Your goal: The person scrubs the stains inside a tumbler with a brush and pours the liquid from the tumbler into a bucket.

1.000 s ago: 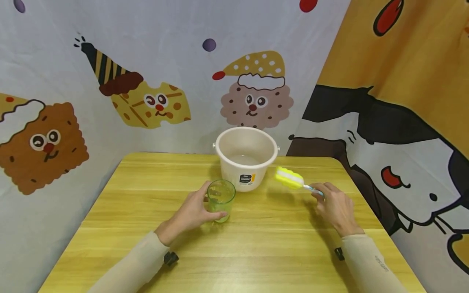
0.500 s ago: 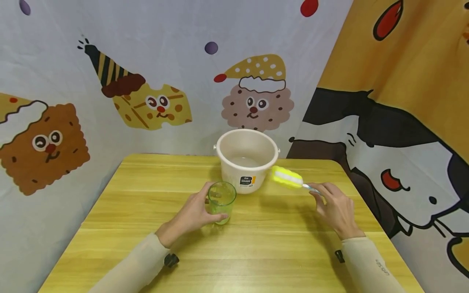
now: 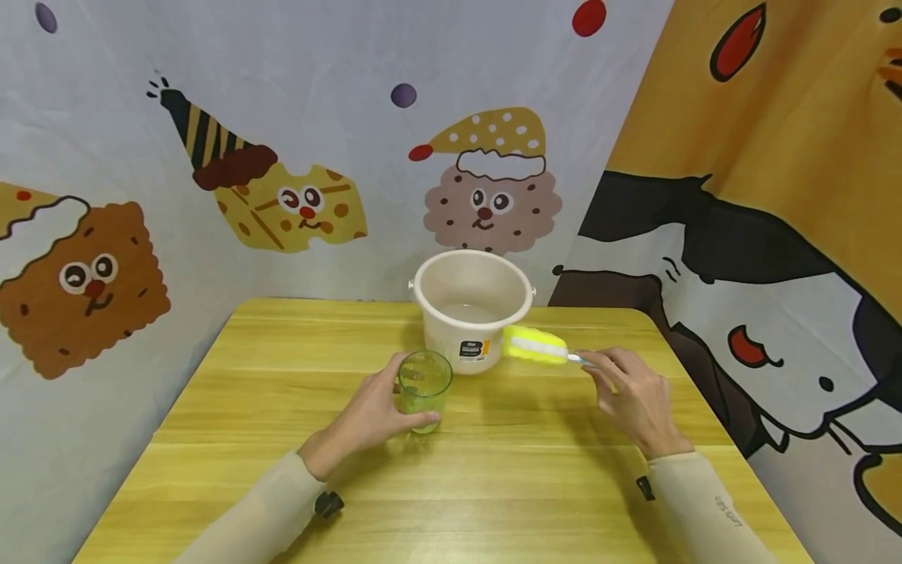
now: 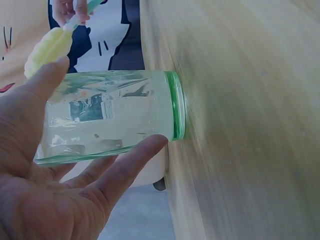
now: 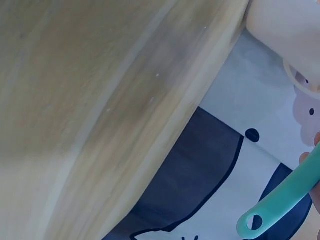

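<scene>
A green-tinted drinking glass (image 3: pixel 425 385) stands upright on the wooden table. My left hand (image 3: pixel 372 407) holds it from the left, thumb in front; in the left wrist view the fingers reach around the clear wall of the glass (image 4: pixel 110 110) near its thick base. With my right hand (image 3: pixel 634 395) I pinch the handle of a bottle brush (image 3: pixel 539 345) with a yellow and white sponge head. The brush is held above the table, its head pointing left and overlapping the bucket's side. In the right wrist view its green handle end (image 5: pixel 280 200) sticks out, hole at the tip.
A cream plastic bucket (image 3: pixel 451 333) with a label stands behind the glass, near the back edge of the table (image 3: pixel 493 486). Some water appears to lie at its bottom. A cartoon-printed cloth (image 3: pixel 338 94) hangs behind and beside the table.
My right hand has shifted left, bringing the brush head from right of the bucket to overlap its side, closer to the glass. The left hand and glass have stayed in place.
</scene>
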Action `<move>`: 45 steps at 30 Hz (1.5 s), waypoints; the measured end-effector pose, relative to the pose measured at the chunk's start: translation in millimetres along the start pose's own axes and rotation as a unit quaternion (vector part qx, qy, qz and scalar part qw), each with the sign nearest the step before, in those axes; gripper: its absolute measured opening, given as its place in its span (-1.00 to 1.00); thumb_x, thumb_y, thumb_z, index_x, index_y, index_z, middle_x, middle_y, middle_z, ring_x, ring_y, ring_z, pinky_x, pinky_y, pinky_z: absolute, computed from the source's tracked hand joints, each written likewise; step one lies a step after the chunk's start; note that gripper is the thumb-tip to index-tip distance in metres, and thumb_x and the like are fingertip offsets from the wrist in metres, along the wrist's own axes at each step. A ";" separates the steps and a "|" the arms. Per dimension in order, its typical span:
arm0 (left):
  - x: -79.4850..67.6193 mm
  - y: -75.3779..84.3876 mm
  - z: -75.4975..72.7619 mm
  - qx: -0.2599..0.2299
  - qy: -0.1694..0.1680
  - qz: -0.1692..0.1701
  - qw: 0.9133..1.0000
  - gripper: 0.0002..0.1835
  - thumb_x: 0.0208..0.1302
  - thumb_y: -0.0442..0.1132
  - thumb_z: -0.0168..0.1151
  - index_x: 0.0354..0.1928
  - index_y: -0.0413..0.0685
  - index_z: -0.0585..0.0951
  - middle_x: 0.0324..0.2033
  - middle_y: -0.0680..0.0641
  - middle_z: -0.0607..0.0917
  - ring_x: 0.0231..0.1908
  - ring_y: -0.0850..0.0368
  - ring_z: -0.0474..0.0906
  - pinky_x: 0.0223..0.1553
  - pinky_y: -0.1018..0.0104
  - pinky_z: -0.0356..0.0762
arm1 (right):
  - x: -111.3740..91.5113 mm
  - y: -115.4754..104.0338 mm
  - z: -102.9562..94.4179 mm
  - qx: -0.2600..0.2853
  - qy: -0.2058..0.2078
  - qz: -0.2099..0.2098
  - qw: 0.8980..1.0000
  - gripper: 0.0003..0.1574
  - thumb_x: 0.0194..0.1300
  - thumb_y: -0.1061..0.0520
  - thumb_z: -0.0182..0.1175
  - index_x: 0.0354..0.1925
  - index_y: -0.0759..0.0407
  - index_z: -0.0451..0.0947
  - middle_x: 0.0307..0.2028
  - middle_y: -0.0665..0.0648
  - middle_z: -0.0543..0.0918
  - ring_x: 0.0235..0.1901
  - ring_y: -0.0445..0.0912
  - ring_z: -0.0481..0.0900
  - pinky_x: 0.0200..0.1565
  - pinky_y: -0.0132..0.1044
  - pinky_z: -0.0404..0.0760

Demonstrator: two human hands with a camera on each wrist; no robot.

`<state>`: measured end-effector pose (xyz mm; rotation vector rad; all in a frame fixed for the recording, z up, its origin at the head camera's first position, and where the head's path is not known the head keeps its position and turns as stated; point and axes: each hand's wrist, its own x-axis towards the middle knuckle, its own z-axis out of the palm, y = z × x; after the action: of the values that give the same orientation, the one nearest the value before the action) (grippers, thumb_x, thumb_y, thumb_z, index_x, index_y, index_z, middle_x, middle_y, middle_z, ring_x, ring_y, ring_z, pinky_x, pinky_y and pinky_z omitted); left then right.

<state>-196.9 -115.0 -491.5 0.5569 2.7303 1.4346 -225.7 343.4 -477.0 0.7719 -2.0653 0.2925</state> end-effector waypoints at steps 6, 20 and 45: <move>-0.3 0.5 1.6 -0.003 0.004 -0.011 1.000 0.05 0.22 0.04 0.87 0.64 0.02 0.45 0.38 -0.10 0.81 0.35 -0.15 0.80 0.38 -0.22 0.83 | 6.9 -6.6 2.3 0.005 0.002 -0.011 1.000 -0.65 0.49 0.16 0.47 0.18 -0.03 0.93 -0.19 0.14 0.90 -0.37 0.11 0.84 -0.68 -0.14 0.56; 1.0 -0.1 2.1 -0.002 0.000 -0.004 1.000 0.03 0.21 0.07 0.87 0.60 -0.01 0.47 0.35 -0.12 0.83 0.33 -0.16 0.81 0.36 -0.20 0.85 | 13.4 -16.2 4.6 0.006 -0.008 -0.017 1.000 -0.69 0.76 0.01 0.31 0.24 -0.07 0.91 -0.18 0.15 0.90 -0.35 0.10 0.82 -0.69 -0.14 0.55; 1.4 -6.4 2.8 -0.009 -0.005 0.008 1.000 0.02 0.24 0.11 0.85 0.60 0.03 0.46 0.37 -0.10 0.83 0.34 -0.16 0.81 0.36 -0.20 0.85 | 27.7 -27.1 11.7 -0.002 -0.002 -0.039 0.999 -0.64 0.86 0.00 0.18 0.24 -0.07 0.91 -0.16 0.14 0.91 -0.37 0.07 0.81 -0.75 -0.26 0.40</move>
<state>-199.7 -115.7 -498.0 0.5845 2.7080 1.4544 -228.1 305.3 -463.4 0.8504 -2.0328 0.2439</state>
